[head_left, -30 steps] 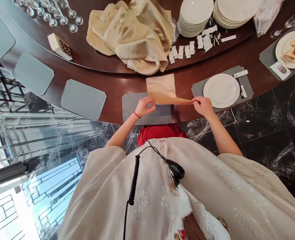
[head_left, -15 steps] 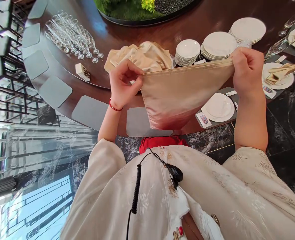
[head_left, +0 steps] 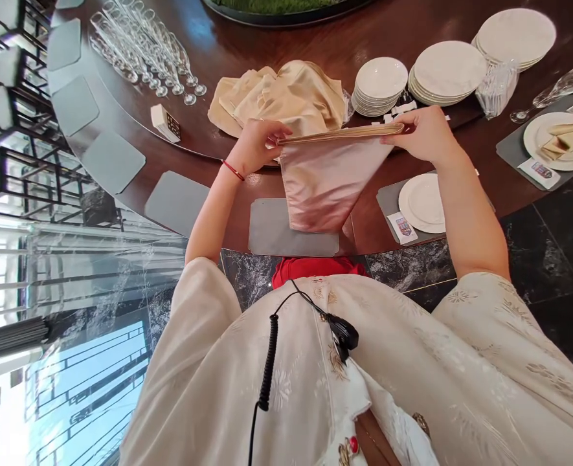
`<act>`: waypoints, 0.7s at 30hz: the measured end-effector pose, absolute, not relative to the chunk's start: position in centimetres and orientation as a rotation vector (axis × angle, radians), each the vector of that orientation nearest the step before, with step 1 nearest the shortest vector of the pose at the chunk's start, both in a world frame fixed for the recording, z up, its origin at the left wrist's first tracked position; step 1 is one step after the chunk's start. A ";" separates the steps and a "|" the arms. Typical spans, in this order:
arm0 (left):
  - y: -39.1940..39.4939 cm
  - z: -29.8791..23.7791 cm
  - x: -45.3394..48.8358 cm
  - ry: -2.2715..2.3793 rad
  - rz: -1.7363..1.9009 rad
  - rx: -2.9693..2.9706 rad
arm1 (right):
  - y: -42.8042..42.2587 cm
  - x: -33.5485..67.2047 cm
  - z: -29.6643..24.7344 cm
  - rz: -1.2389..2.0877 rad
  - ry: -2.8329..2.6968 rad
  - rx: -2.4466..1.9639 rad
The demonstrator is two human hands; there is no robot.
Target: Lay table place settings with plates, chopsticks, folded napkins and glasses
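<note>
A beige satin napkin [head_left: 332,175] hangs between my hands, its folded upper edge stretched level and its lower part narrowing downward. My left hand [head_left: 259,145] pinches the upper left corner, and my right hand [head_left: 425,134] pinches the upper right end. Below the cloth lies a grey placemat [head_left: 271,226] at the table's near edge, partly covered from view by it. Just beyond my hands is a heap of beige napkins [head_left: 300,97]. To the right, a white plate [head_left: 419,200] on another placemat is partly hidden by my right forearm.
Stacks of small plates [head_left: 381,77] and larger plates [head_left: 449,68] stand behind my right hand, beside a clear plastic packet [head_left: 497,87]. Several stemmed glasses [head_left: 145,48] are at the far left, near a small napkin holder [head_left: 164,123]. A place setting [head_left: 536,139] sits at right.
My right hand has moved left and inward, so the napkin's stretched edge is shorter. Both hands now sit a little farther over the table. The view has tilted slightly downward.
</note>
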State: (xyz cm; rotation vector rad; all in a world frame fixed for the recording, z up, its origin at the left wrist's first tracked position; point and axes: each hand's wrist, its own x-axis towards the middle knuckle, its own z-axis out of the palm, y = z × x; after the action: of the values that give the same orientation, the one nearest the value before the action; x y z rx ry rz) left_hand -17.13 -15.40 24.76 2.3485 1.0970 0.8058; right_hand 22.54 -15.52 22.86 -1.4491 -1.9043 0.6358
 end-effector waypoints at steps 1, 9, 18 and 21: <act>-14.9 24.8 -16.8 1.136 0.798 2.384 | -15.5 22.4 23.5 0.570 -1.920 -1.510; -20.4 22.6 -13.9 0.845 1.370 2.149 | -25.3 22.7 24.4 0.786 -1.623 -1.106; -35.3 3.3 -16.5 1.251 0.834 1.280 | -41.2 16.3 2.6 1.547 -0.954 -1.592; -38.4 -3.4 -16.7 1.398 0.594 0.999 | -44.6 14.1 -4.3 1.613 -0.727 -1.795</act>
State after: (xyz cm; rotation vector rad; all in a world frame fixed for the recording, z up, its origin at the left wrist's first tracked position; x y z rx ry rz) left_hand -16.67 -38.36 -3.38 0.9993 1.3976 0.5944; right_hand 14.12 -44.57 -4.25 -1.7953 -0.7271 1.6125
